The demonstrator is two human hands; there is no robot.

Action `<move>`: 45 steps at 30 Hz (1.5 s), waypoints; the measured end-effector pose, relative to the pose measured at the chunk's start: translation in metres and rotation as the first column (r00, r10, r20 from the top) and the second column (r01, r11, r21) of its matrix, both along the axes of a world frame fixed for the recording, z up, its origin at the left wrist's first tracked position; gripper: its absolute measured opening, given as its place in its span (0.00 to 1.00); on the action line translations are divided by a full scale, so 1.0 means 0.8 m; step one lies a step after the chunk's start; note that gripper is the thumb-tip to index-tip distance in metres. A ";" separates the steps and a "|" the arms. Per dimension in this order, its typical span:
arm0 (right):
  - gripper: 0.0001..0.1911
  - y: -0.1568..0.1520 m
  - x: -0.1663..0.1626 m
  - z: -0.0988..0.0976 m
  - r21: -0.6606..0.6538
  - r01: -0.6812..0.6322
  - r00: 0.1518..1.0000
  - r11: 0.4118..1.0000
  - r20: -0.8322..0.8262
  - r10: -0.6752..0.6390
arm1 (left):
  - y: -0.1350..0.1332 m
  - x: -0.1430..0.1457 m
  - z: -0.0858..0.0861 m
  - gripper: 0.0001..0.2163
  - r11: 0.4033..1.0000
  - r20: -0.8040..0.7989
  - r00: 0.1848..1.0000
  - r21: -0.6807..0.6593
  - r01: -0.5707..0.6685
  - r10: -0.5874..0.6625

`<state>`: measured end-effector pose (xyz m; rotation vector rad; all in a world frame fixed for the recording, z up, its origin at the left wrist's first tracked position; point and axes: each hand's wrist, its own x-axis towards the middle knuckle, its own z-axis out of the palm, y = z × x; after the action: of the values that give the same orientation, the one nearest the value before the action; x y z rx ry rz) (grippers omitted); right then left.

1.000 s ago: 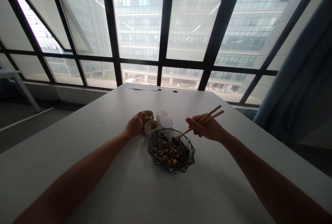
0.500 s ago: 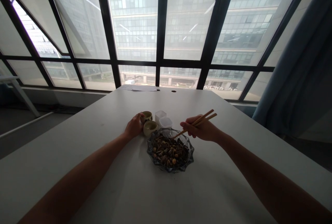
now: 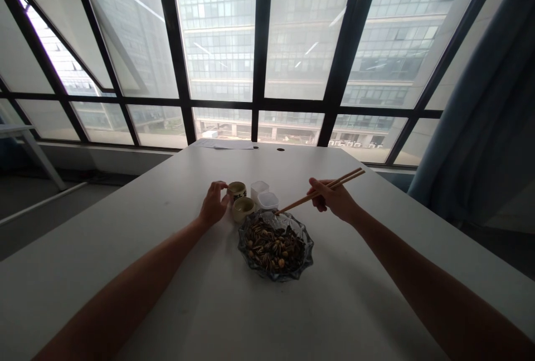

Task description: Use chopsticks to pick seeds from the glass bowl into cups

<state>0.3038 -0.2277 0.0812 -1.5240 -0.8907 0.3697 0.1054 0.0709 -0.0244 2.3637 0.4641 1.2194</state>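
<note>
My right hand (image 3: 333, 198) is closed round a pair of wooden chopsticks (image 3: 307, 198). Their tips are over the far rim of a scalloped glass bowl (image 3: 308, 263); whether they pinch anything is too small to make out. Dried spices (image 3: 273, 247), brown pieces with star anise among them, fill the bowl. Left of the bowl, my left hand (image 3: 214, 204) has its fingers apart, with the fingertips right beside a small ceramic cup (image 3: 237, 191) bearing dark characters. A second, plain ceramic cup (image 3: 243, 210) stands in front of it, close to the bowl.
Two small clear plastic containers (image 3: 259, 188) stand behind the bowl, right of the cups. Papers lie at the far end of the white table (image 3: 167, 272). Large windows rise beyond it, with a blue curtain (image 3: 463, 121) at the right.
The chopsticks have risen from among the spices to the bowl's far rim, my right hand shifting right and up. My left hand has loosened from the cup with characters.
</note>
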 end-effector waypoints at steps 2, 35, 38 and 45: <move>0.32 0.002 0.008 -0.003 0.051 0.035 0.997 0.998 -0.068 -0.032 | -0.007 -0.009 0.005 0.09 0.999 -0.017 1.000 0.045 -0.013 0.014; 0.08 -0.029 -0.089 0.040 0.213 -0.356 0.031 0.910 0.976 -0.216 | -0.038 -0.018 0.022 0.30 0.920 -0.178 0.936 0.201 0.337 -0.304; 0.07 -0.029 -0.087 0.040 0.196 -0.374 -0.031 0.907 0.974 -0.224 | -0.037 -0.017 0.021 0.30 0.920 -0.176 0.935 0.197 0.339 -0.307; 0.12 -0.026 -0.076 0.035 0.260 -0.299 0.282 0.918 0.943 -0.175 | -0.033 -0.016 0.018 0.29 0.932 -0.183 0.932 0.131 0.338 -0.313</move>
<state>0.2432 -0.2483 0.1094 -1.2075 -1.8681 -0.8288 0.0927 0.0446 -0.0101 2.5561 0.0123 0.9494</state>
